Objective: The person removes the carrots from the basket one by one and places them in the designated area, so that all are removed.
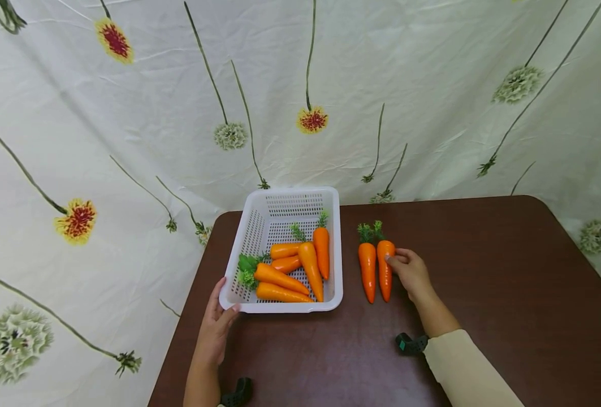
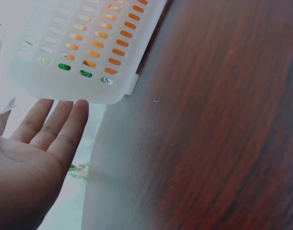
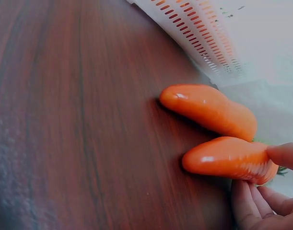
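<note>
A white perforated plastic basket (image 1: 338, 254) holds several orange carrots (image 1: 282, 278) with green tops. My left hand (image 1: 213, 328) holds its near left corner, thumb at the front rim and fingers along the left side. In the left wrist view, the fingertips (image 2: 80, 108) meet the basket's wall (image 2: 69, 86). Right of the basket, two carrots lie side by side, tops away from me. My right hand (image 1: 411, 272) pinches the right-hand carrot (image 1: 385, 271) near its thick end between thumb and fingers. The other loose carrot (image 1: 367, 270) lies just left of it.
The dark brown wooden table (image 1: 483, 294) extends to the right of the hands and in front of the basket. Behind it hangs a pale cloth (image 1: 432, 68) with a flower print. Each wrist wears a black band (image 1: 411, 343).
</note>
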A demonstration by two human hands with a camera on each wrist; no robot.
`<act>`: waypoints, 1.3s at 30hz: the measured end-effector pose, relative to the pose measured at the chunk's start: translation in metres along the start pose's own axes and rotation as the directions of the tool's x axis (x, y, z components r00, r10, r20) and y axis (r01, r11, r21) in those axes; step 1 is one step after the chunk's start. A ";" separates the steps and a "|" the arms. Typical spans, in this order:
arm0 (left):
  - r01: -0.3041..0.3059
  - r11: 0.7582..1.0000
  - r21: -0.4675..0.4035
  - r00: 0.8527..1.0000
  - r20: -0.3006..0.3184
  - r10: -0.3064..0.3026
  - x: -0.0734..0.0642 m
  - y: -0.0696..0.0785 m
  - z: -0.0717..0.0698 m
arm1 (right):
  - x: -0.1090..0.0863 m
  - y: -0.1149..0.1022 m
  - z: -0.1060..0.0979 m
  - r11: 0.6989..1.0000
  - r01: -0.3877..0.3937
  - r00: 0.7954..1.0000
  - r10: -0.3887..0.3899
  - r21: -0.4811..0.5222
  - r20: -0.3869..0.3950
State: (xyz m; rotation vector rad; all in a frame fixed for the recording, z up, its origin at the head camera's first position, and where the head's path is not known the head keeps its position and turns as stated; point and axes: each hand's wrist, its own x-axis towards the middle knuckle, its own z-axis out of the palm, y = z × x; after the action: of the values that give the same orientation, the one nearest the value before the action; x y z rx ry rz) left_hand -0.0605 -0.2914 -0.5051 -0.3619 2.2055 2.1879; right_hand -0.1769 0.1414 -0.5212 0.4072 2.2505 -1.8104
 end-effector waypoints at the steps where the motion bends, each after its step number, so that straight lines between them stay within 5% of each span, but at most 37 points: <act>1: -0.005 1.000 0.000 1.000 0.000 0.005 0.000 0.000 0.000 | 0.000 0.000 0.000 1.000 -0.003 1.000 0.003 -0.013 0.001; 10: -0.022 1.000 -0.007 1.000 -0.005 0.022 0.001 -0.003 0.000 | -0.001 -0.004 0.001 0.994 -0.012 1.000 0.013 -0.111 0.011; 39: -0.013 1.000 -0.027 1.000 0.003 0.013 0.001 -0.003 -0.001 | -0.007 -0.002 -0.002 0.993 -0.007 1.000 0.008 -0.114 0.008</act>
State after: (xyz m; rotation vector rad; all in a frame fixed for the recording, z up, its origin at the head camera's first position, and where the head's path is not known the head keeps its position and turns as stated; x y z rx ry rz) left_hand -0.0607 -0.2921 -0.5081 -0.3449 2.1847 2.2255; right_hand -0.1705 0.1430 -0.5166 0.3854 2.3297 -1.6660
